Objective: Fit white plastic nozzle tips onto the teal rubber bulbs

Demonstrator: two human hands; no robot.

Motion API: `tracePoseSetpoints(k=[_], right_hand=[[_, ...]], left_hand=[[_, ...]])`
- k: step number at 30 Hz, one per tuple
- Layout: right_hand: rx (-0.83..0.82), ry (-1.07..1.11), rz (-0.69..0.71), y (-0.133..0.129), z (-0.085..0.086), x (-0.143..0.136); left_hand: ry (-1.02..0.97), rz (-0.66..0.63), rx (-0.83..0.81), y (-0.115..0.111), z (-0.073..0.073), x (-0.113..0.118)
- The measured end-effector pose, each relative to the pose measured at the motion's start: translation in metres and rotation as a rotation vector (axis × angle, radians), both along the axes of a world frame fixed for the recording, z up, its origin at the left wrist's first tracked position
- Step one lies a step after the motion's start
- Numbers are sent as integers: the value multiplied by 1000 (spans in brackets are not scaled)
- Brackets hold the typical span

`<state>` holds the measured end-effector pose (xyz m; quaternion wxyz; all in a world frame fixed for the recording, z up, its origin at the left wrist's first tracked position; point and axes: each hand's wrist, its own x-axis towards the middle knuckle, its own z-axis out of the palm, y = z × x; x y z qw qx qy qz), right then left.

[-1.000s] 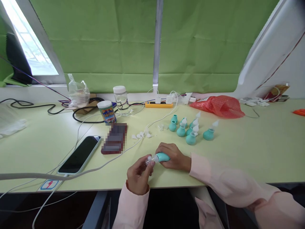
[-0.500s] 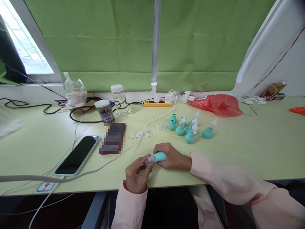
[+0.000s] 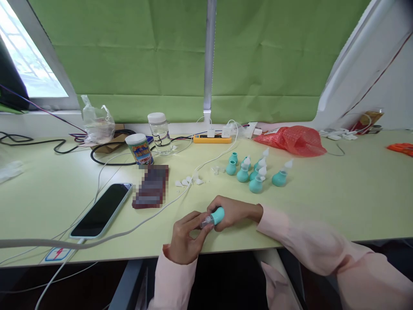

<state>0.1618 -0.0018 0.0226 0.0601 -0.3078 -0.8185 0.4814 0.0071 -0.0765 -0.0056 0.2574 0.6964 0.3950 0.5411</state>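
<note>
The left hand (image 3: 186, 239) pinches a clear nozzle (image 3: 207, 221); the right hand (image 3: 232, 212) grips the turquoise bulb (image 3: 219, 215) against it, just inside the table's (image 3: 325, 198) near edge. The bulb is probably light and squeezable, the nozzle stiffer, possibly slippery: hold both near the joint. Beyond, white pieces (image 3: 200, 181) lie left; standing bulbs (image 3: 256, 185) limit movement right.

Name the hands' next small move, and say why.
Probably press the clear piece firmly into the bulb: the left hand pinches the piece at the bulb's end, the right hand grips the bulb, and full seating cannot be confirmed.
</note>
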Motion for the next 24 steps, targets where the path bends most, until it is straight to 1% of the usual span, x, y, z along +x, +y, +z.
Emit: tracePoseSetpoints(k=[2, 4, 6, 9, 11, 12, 14, 15, 17, 18, 19, 21, 24], right_hand=[[-141, -18, -3, 1, -1, 1], [-254, 19, 7, 0, -1, -1], [-293, 143, -13, -5, 0, -4], [-258, 374, -55, -18, 4, -11], [-155, 473, -49, -23, 7, -13], [-70, 504, -53, -23, 8, -13], [176, 523, -129, -14, 6, -11], [317, 505, -190, -6, 4, -10], [609, 405, -337, 15, -4, -9], [726, 329, -372, 26, -9, -9], [808, 255, -399, 37, -14, -9], [909, 109, -434, 54, -23, -13], [957, -44, -452, 67, -33, -23]], left_hand=[[1, 19, 21, 0, 1, 3], [-99, 79, 8, -1, -1, 8], [-276, 171, -71, -1, -4, 12], [-529, 321, -158, -1, -5, 14], [-593, 371, -129, 1, -4, 13], [-604, 390, -104, 2, -3, 12], [-637, 420, -75, 2, 1, 13], [-671, 431, -72, 2, 3, 14], [-727, 409, -84, 1, 6, 18], [-731, 385, -104, 0, 7, 20], [-722, 358, -128, -1, 8, 21], [-687, 315, -177, -3, 8, 22], [-649, 262, -191, -4, 4, 21]])
